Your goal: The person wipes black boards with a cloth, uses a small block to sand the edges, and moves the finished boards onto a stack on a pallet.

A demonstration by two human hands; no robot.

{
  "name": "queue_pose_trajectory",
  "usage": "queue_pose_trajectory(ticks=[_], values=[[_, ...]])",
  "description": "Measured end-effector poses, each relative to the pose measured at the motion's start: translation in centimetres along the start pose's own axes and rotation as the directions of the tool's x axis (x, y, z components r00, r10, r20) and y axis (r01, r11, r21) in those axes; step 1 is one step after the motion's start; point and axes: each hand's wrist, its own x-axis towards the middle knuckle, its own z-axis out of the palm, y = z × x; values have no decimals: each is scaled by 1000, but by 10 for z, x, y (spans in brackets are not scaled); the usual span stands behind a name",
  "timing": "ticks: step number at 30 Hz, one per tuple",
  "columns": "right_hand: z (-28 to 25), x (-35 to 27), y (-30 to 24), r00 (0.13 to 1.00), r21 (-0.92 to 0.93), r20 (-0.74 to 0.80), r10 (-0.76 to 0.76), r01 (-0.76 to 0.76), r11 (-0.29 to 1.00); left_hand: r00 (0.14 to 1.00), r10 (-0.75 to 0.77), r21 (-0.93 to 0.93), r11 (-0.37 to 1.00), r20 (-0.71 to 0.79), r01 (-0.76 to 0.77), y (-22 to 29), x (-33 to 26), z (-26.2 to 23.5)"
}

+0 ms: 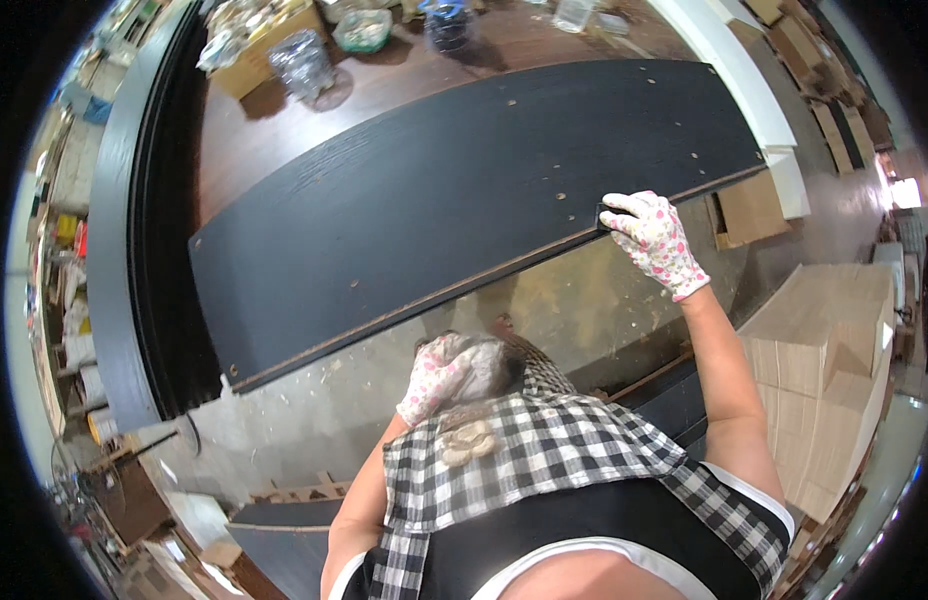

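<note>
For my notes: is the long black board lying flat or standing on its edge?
Flat: the black board shows its broad face upward, right hand gripping its near edge.

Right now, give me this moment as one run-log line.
right hand: gloved, gripping edge of black panel | left hand: gloved, holding grey cloth | panel lies on workbench

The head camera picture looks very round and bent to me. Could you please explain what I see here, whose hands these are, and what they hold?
The camera sits on a person's head and looks down, so its wide lens bends straight edges. Both gloved hands belong to that person. The right hand grips the near edge of a long black board, which lies on a brown table. The left hand is closed on a grey cloth near the chest, above a checked apron. Plastic bags and containers stand at the table's far end. Cardboard boxes stand on the right.
</note>
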Motion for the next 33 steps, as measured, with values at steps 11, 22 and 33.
queue_pose_trajectory(ticks=[11,22,33], values=[[47,93,-153,966,144,-1,-257,254,956,985,-82,-214,976,-155,47,4,-58,-53],[134,214,-372,815,303,-65,-576,566,766,885,-210,-65,977,-416,201,-27,-144,-117],[145,236,-416,799,335,7,-602,565,754,876,-39,207,966,-480,156,-62,-160,-134]])
